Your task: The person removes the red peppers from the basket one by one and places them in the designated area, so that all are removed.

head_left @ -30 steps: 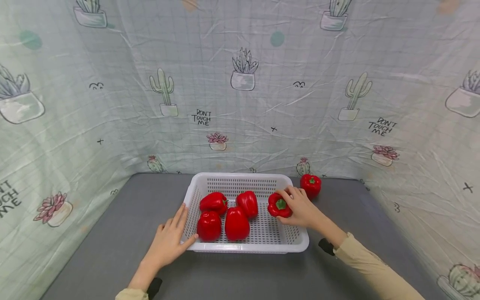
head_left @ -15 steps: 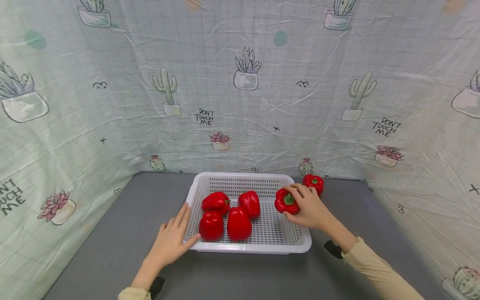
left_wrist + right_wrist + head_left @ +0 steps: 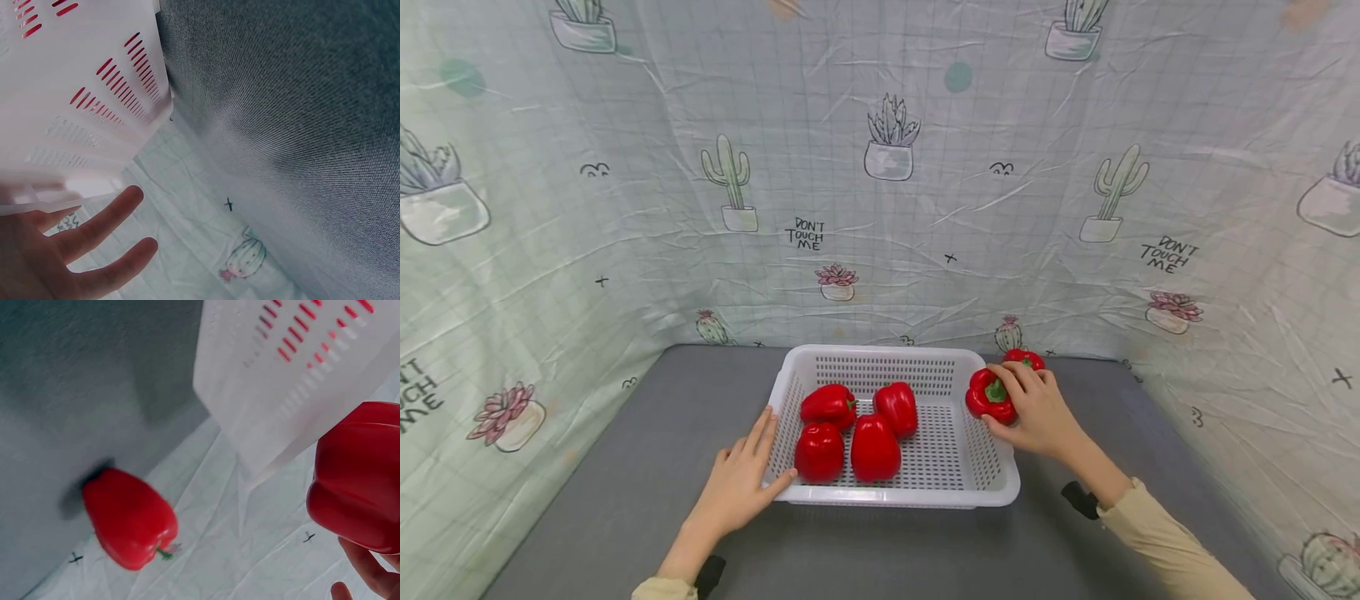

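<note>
My right hand [image 3: 1036,410] grips a red bell pepper [image 3: 988,398] with a green stem, over the right wall of a white slotted basket [image 3: 895,497]. In the right wrist view the held bell pepper [image 3: 359,481] overlaps the basket's rim, with fingertips [image 3: 369,569] against it. My left hand [image 3: 737,479] rests on the basket's left rim, fingers extended. The left wrist view shows those fingers [image 3: 94,231] reaching past the rim. Inside the basket, several red bell peppers [image 3: 875,450] lie grouped toward the left.
Another red bell pepper [image 3: 1024,358] sits on the grey table [image 3: 880,554] beyond my right hand, partly hidden by it; the right wrist view shows this loose pepper [image 3: 130,519] whole. A cactus-printed curtain [image 3: 887,250] surrounds the table's back and sides.
My right hand has carried the bell pepper right and slightly away from me, from over the basket's inside to its right wall. The left hand stays on the rim.
</note>
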### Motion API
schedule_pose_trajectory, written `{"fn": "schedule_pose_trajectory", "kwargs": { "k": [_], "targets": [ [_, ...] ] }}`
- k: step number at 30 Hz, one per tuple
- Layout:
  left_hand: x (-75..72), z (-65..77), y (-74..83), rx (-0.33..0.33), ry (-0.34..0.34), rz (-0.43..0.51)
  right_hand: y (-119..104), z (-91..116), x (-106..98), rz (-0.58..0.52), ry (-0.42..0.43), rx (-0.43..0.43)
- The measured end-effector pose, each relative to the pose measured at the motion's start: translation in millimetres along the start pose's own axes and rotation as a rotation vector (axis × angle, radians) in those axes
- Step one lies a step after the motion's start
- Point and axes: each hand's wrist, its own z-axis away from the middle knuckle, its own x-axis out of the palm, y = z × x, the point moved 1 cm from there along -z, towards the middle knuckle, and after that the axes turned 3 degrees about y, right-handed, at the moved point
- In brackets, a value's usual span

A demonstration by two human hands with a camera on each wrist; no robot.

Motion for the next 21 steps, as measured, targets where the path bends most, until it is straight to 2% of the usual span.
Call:
{"fn": "schedule_pose_trajectory", "kwargs": {
  "k": [12,21],
  "targets": [
    [-0.3,1.8,-0.6,-0.012,-0.002,0.003,23.7,9.1,-0.1,0.115,0.031,0.054],
    [0.2,0.0,0.5,-0.002,0.0,0.015,46.0,20.3,-1.3,0.126,0.04,0.108]
  ]
}}
